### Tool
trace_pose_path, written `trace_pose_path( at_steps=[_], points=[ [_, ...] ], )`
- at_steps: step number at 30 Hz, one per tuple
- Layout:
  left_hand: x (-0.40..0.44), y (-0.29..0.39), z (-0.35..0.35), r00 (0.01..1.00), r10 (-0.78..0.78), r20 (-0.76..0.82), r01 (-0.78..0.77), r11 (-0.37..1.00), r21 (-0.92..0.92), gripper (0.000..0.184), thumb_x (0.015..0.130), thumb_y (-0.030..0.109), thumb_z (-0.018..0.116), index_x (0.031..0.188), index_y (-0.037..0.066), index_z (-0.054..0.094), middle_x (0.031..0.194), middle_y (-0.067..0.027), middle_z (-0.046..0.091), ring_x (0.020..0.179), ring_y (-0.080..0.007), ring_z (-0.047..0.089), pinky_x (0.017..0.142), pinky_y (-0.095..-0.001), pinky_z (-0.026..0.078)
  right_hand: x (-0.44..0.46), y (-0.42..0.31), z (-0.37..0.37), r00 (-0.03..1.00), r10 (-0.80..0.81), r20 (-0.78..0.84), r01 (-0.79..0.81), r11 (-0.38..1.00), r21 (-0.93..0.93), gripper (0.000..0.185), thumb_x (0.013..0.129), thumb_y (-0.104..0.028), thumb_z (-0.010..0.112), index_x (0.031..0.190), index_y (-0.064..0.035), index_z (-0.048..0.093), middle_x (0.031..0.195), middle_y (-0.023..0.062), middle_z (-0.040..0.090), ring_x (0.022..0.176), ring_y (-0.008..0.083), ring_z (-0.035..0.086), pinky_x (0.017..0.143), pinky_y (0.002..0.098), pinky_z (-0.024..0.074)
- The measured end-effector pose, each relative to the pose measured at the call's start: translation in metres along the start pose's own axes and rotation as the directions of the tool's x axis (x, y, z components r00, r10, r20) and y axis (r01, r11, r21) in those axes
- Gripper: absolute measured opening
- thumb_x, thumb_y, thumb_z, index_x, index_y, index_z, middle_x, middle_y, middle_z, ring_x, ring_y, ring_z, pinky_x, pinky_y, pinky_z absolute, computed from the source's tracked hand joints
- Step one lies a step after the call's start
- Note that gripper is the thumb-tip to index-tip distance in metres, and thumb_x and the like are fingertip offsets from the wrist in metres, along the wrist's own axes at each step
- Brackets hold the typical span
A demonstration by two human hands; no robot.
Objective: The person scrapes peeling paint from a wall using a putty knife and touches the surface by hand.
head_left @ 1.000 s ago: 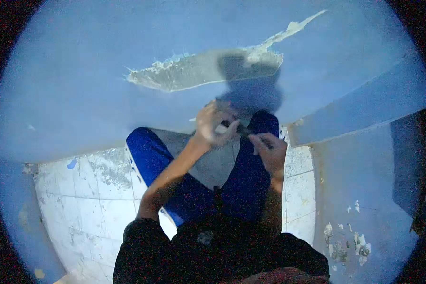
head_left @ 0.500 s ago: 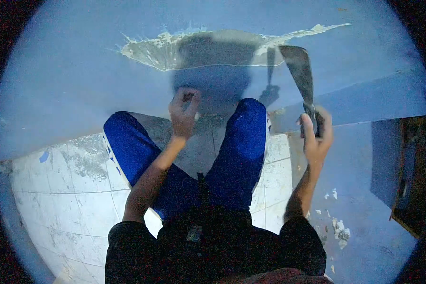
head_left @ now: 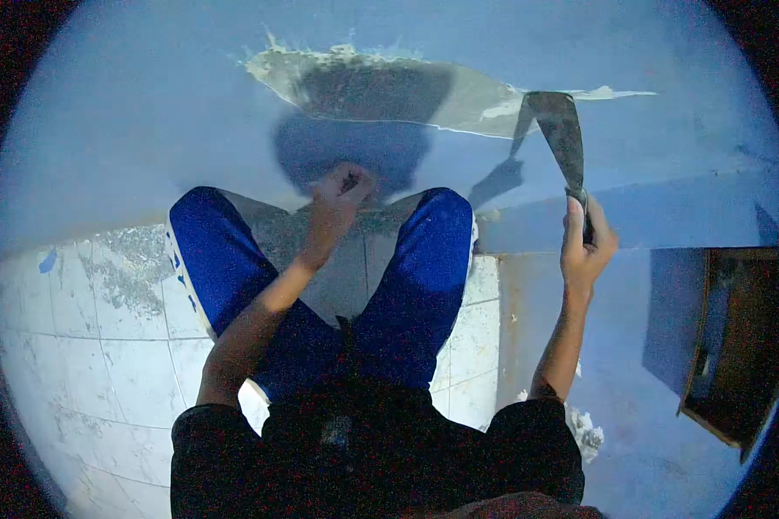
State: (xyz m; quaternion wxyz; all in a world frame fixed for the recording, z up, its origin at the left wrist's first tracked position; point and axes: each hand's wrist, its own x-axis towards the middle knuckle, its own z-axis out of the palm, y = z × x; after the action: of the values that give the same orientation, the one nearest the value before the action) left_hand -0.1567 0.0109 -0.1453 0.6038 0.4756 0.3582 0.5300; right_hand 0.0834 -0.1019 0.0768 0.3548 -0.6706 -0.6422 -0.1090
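A putty knife (head_left: 563, 130) with a wide dark blade points up from my right hand (head_left: 589, 240), which is closed around its handle. The blade's top edge is at the right part of a grey bare patch (head_left: 480, 99) on the blue wall, and its shadow meets the blade there. Pale ragged coating edges the patch along its top. My left hand (head_left: 337, 195) is curled closed below the patch, above the gap between my knees. A dark spot shows between its fingers; whether it holds anything is hidden.
My blue-trousered legs (head_left: 234, 268) are bent toward the wall (head_left: 190, 112). White floor tiles (head_left: 130, 372) with grey smears lie at left. Pale crumbs (head_left: 587, 432) lie beside my right arm. A brown wooden frame (head_left: 701, 346) surrounds a dark opening at right.
My right hand has shifted slightly right, and the putty knife stands more upright, its shadow now meeting the blade's edge. My left hand has turned a little, still curled. The view has shifted.
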Motion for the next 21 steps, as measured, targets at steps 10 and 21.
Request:
trace_pose_path(
  at_steps=[10,21],
  points=[
    [-0.007,0.023,-0.003,0.988,0.133,0.079,-0.141,0.984,0.108,0.018,0.086,0.02,0.063,0.084,0.003,0.065,0.075,-0.0038,0.063,0.069,-0.0108,0.059,0.06,-0.0264,0.049,0.006,-0.009,-0.002,0.998,-0.049,-0.035,0.048,0.998,-0.04,0.017,0.086,-0.013,0.066,0.098,-0.0009,0.067,0.06,0.0024,0.054,0.053,0.0044,0.045,0.048,0.0231,0.0353],
    [0.003,-0.003,-0.002,0.993,-0.086,0.077,0.08,0.994,0.073,0.018,0.085,0.019,0.062,0.083,0.002,0.065,0.07,-0.0043,0.062,0.064,-0.0119,0.058,0.062,-0.0269,0.046,0.011,-0.033,0.014,0.979,-0.203,-0.004,0.203,0.978,-0.052,0.014,0.084,-0.011,0.067,0.094,-0.0021,0.069,0.063,0.0097,0.06,0.052,0.0049,0.049,0.047,0.0229,0.0374]
  ],
)
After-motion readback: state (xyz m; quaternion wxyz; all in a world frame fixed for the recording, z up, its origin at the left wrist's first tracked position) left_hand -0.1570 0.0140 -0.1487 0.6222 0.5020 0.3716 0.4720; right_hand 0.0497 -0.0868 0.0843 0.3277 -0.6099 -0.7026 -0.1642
